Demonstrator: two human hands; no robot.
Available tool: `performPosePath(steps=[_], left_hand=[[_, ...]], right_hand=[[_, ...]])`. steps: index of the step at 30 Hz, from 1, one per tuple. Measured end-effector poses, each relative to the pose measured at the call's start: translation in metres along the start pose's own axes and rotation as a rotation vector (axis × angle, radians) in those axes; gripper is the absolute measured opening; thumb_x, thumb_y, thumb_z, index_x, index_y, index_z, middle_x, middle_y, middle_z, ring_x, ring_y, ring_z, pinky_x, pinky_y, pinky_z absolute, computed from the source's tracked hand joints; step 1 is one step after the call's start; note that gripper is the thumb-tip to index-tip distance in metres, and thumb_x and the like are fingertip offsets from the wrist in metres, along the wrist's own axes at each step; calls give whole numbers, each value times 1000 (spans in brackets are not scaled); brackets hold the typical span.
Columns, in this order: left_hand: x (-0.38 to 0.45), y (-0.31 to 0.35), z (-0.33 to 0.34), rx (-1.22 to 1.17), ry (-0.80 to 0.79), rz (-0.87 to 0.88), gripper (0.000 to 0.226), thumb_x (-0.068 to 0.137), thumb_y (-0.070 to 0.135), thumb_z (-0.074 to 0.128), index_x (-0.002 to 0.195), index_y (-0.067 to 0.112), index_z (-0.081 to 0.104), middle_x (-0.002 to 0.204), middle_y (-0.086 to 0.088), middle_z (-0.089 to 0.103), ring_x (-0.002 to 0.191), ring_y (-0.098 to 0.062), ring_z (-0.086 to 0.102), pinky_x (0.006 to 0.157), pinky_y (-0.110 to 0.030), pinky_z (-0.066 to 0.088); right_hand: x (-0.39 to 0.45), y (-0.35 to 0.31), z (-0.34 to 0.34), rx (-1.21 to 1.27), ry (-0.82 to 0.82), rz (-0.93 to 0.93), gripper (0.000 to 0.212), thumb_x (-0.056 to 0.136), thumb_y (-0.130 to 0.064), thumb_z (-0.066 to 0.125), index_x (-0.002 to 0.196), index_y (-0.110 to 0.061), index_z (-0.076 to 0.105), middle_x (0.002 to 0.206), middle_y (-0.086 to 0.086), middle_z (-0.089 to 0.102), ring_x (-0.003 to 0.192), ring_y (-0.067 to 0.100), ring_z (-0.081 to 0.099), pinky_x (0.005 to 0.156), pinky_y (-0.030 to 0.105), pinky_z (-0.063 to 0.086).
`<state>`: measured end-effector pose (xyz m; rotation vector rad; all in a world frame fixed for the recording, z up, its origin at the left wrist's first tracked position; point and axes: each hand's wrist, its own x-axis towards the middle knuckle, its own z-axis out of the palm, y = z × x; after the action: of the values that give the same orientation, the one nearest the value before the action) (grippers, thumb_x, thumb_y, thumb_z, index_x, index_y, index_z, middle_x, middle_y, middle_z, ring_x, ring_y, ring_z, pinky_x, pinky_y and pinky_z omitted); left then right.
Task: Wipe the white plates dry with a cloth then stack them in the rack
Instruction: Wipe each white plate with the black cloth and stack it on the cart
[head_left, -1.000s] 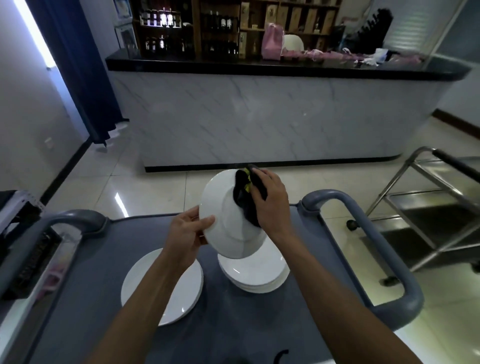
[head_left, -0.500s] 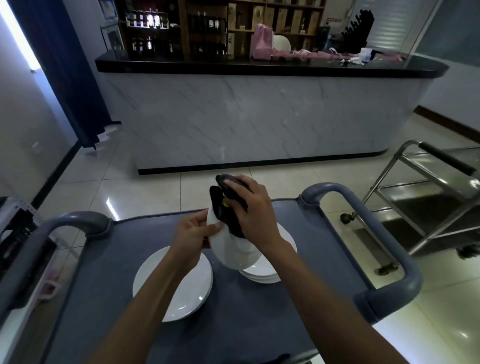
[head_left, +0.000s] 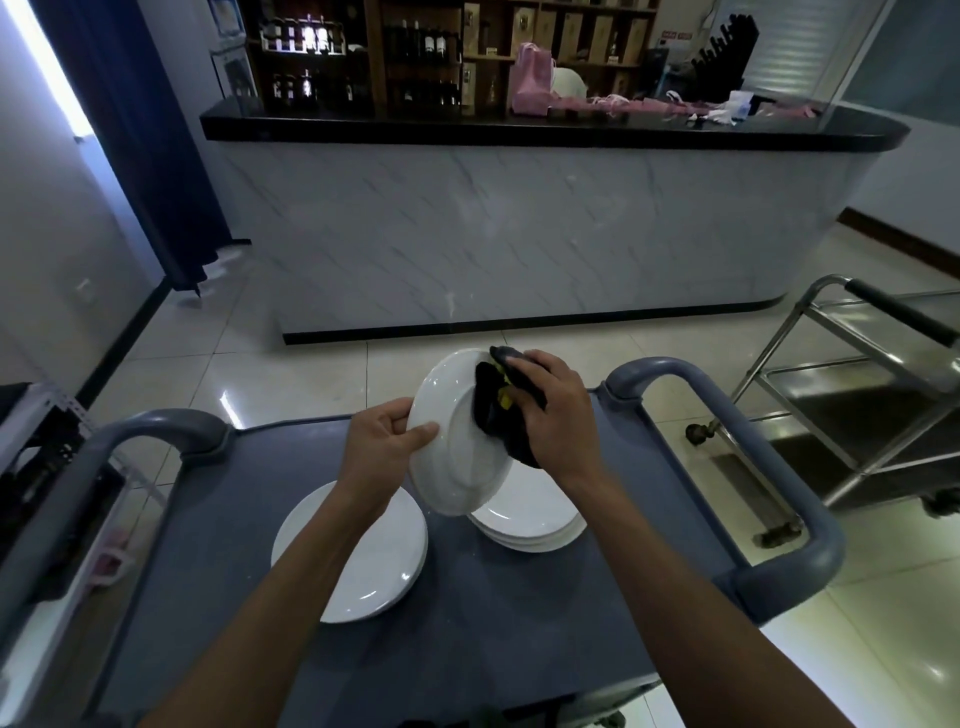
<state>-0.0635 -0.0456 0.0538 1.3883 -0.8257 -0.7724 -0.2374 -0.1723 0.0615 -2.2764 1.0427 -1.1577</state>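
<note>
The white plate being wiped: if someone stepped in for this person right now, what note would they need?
Left hand: grips the rim of the round white plate, held tilted above the grey cart top.
Right hand: presses a dark cloth with yellow trim against that plate.
Elsewhere on the cart: a white stack on the left, another white stack on the right, under the held plate.
Done: wiping is under way; which stack is already dry cannot be told.
Left: finish this plate, dry the rest, rack them. No rack is clearly identifiable.
</note>
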Motion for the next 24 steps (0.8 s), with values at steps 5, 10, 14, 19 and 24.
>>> performPosePath(steps=[5, 10, 14, 19, 24], left_hand=[[8, 3, 22, 396, 62, 216, 16, 85, 7, 73, 100, 12, 77, 84, -1, 74, 76, -19, 68, 63, -27, 55], [11, 1, 53, 758, -5, 499, 19, 90, 10, 68, 108, 10, 73, 81, -3, 69, 67, -19, 63, 52, -20, 51], [11, -8, 76, 977, -71, 590, 24, 90, 5, 66, 112, 12, 72, 71, -9, 69, 56, -30, 61, 52, -38, 54], [5, -27, 94, 1151, -123, 649, 32, 77, -2, 75, 107, 11, 74, 74, -8, 73, 52, -32, 64, 47, -34, 54], [-4, -46, 109, 1274, -146, 667, 40, 64, -10, 70, 100, 9, 75, 79, -5, 75, 58, -32, 69, 44, -36, 53]], right_hand=[[-7, 25, -23, -22, -18, 3, 36, 93, -14, 66, 128, -22, 67, 131, -4, 59, 116, 21, 53, 103, 31, 41], [-10, 53, -51, 10, 8, 61, 34, 93, -9, 66, 125, -18, 69, 130, -3, 60, 119, 20, 53, 105, 30, 40], [-13, 70, -72, 21, 33, 54, 33, 92, -6, 67, 123, -14, 70, 128, 0, 62, 117, 20, 55, 104, 29, 42], [-17, 88, -84, 38, 5, 55, 31, 94, -8, 66, 124, -14, 70, 126, -1, 62, 116, 16, 55, 103, 23, 41], [-22, 104, -87, 65, -109, 72, 34, 95, -10, 65, 129, -14, 67, 131, 1, 59, 122, 19, 53, 107, 34, 42]])
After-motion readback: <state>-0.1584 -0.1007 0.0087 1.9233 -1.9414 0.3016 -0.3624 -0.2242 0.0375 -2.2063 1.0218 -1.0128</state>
